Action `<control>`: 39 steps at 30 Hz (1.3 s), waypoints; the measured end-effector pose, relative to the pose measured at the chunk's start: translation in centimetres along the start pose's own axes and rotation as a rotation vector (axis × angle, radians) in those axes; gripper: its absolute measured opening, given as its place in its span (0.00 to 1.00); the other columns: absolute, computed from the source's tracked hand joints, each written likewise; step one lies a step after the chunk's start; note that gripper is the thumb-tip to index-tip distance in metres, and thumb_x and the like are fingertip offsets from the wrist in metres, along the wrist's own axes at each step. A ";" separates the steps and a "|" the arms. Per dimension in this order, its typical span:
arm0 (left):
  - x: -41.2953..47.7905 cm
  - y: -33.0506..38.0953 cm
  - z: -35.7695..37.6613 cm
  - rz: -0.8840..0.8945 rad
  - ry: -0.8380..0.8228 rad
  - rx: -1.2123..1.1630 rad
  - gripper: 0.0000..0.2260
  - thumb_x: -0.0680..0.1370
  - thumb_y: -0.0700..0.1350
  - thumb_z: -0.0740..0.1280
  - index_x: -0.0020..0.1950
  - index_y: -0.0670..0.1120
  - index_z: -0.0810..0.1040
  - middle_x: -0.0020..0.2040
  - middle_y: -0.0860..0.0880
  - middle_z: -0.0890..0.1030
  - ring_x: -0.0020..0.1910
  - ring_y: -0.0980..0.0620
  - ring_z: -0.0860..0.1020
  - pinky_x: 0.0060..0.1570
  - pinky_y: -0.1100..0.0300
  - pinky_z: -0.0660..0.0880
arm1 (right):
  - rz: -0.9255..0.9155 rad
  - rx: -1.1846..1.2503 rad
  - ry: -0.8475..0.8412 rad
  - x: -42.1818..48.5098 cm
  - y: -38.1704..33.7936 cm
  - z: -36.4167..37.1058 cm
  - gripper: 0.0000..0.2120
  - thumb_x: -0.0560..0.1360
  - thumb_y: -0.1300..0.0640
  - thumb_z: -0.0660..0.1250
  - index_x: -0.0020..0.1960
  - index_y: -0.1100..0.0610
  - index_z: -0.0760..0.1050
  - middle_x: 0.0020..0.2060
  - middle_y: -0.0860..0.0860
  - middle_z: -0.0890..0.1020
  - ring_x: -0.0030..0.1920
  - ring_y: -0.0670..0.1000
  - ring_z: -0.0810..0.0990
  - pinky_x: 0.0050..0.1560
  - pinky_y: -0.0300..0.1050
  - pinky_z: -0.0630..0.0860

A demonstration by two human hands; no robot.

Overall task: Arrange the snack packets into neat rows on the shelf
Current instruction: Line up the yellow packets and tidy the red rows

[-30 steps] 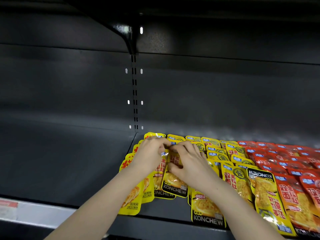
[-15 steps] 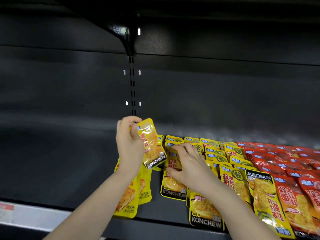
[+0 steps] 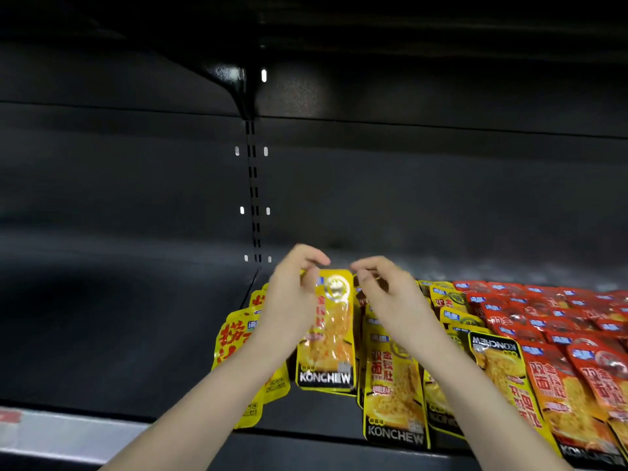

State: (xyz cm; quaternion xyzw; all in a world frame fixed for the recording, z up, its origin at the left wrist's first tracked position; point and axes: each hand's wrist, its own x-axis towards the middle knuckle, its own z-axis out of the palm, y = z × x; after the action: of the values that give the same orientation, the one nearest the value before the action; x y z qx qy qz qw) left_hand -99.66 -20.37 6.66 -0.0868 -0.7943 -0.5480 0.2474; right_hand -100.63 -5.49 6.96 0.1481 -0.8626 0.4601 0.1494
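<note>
1 yellow KONCHEW packet point(image 3: 331, 334) lifted upright, label toward camera, above the yellow packets point(image 3: 390, 385), which lie overlapped in rows on the dark shelf point(image 3: 136, 334). Red packets point(image 3: 560, 317): overlapped rows at right.

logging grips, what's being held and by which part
The left hand pinches a yellow KONCHEW packet at its top left corner; the right hand curls beside the top right corner, contact unclear.

Black back panel point(image 3: 441, 185), matte, with horizontal seams. Slotted upright point(image 3: 253, 198) runs vertically down its centre; small bright slots point(image 3: 265, 151) flank it in pairs. Glossy black bracket point(image 3: 234, 86) at the upright's top, under the dark upper shelf point(image 3: 339, 25). Pale price rail point(image 3: 68, 433) lower left carries a red label point(image 3: 10, 418), blurred.
</note>
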 end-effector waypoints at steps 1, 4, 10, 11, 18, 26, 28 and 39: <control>-0.3 -0.4 0.6 0.014 -0.057 0.039 0.13 0.78 0.31 0.56 0.47 0.48 0.74 0.40 0.50 0.74 0.28 0.59 0.70 0.27 0.70 0.65 | 0.002 0.000 -0.065 -0.3 -0.2 -0.2 0.08 0.79 0.55 0.60 0.56 0.52 0.75 0.41 0.44 0.78 0.39 0.38 0.75 0.40 0.28 0.69; -1.1 -1.2 1.8 0.009 -0.179 0.111 0.14 0.78 0.31 0.56 0.48 0.49 0.74 0.39 0.50 0.73 0.31 0.57 0.67 0.29 0.67 0.62 | 0.004 -0.088 -0.198 -1.4 0.3 0.0 0.12 0.77 0.50 0.63 0.60 0.49 0.72 0.41 0.44 0.79 0.42 0.43 0.77 0.49 0.39 0.73; -1.5 -1.9 2.7 -0.049 -0.274 0.270 0.10 0.79 0.34 0.58 0.53 0.47 0.74 0.42 0.50 0.74 0.36 0.56 0.70 0.32 0.68 0.63 | -0.041 -0.322 -0.160 -2.3 1.7 0.6 0.10 0.76 0.57 0.64 0.56 0.50 0.76 0.33 0.37 0.73 0.33 0.36 0.71 0.36 0.29 0.66; -1.5 -2.1 2.7 -0.054 -0.277 0.305 0.10 0.78 0.35 0.58 0.54 0.48 0.73 0.44 0.49 0.76 0.42 0.53 0.73 0.37 0.66 0.65 | -0.047 -0.339 -0.157 -2.3 1.8 0.8 0.10 0.76 0.57 0.64 0.56 0.50 0.76 0.37 0.38 0.77 0.38 0.36 0.74 0.39 0.29 0.67; -1.7 -1.7 2.8 -0.201 -0.285 0.381 0.17 0.80 0.37 0.56 0.69 0.44 0.63 0.66 0.44 0.68 0.64 0.47 0.68 0.55 0.62 0.64 | -0.059 -0.518 -0.243 -1.6 2.8 1.5 0.13 0.75 0.57 0.63 0.59 0.49 0.76 0.56 0.50 0.78 0.60 0.55 0.73 0.57 0.50 0.72; -1.4 -1.2 3.7 -0.398 -0.272 0.276 0.23 0.79 0.37 0.57 0.74 0.45 0.57 0.64 0.42 0.71 0.60 0.38 0.74 0.53 0.50 0.73 | -0.077 -0.510 -0.247 -0.4 3.3 1.5 0.11 0.76 0.55 0.62 0.57 0.51 0.77 0.52 0.52 0.78 0.57 0.56 0.74 0.54 0.51 0.72; -1.0 -1.4 3.8 -0.440 -0.278 0.269 0.24 0.78 0.37 0.58 0.73 0.46 0.57 0.64 0.42 0.72 0.61 0.39 0.73 0.54 0.50 0.73 | -0.054 -0.491 -0.182 0.3 3.5 1.1 0.10 0.77 0.54 0.62 0.56 0.50 0.78 0.53 0.51 0.79 0.57 0.55 0.75 0.56 0.49 0.72; -1.0 -1.3 5.3 -0.314 -0.320 0.730 0.21 0.79 0.48 0.58 0.70 0.43 0.59 0.67 0.43 0.69 0.69 0.41 0.63 0.62 0.49 0.65 | 0.024 -0.639 -0.304 3.3 4.3 1.9 0.18 0.74 0.56 0.63 0.64 0.53 0.71 0.60 0.55 0.75 0.64 0.59 0.69 0.62 0.51 0.69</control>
State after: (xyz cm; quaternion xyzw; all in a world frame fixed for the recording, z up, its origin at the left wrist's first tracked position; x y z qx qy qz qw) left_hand -100.92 -15.92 3.59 0.0444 -0.9682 -0.2414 0.0491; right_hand -105.55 -5.16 4.07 0.1503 -0.9770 0.1415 0.0528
